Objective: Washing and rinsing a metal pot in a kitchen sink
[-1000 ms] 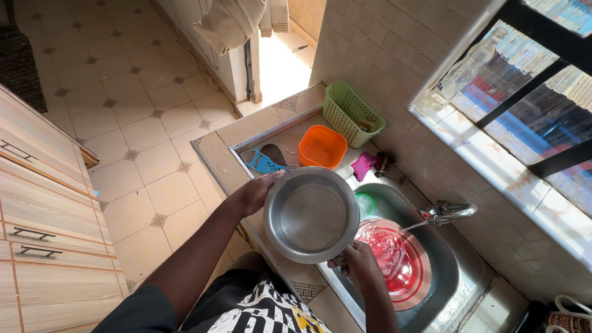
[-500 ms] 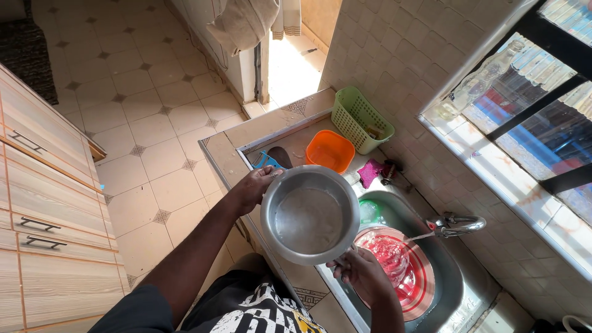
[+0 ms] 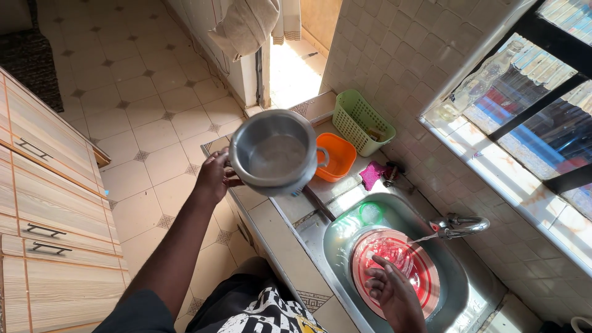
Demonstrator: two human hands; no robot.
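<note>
I see my left hand point(image 3: 213, 176) holding the pot point(image 3: 274, 153) up over the counter point(image 3: 280, 240), left of the sink point(image 3: 456, 277). My right hand point(image 3: 391, 290) is in the basin point(image 3: 425, 277) inside the sink, under the tap point(image 3: 459, 225). Bowl point(image 3: 339, 159) and basket point(image 3: 361, 123) sit behind the pot on the counter, basket against the wall.

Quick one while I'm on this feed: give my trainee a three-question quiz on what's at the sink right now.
1. True or false: the left hand holds the steel pot by its handle.
2. Where is the right hand? A) over the red basin in the sink B) on the green basket
3. What colour is the bowl beside the pot?

Key: 1 true; 2 A; 3 orange.
</note>
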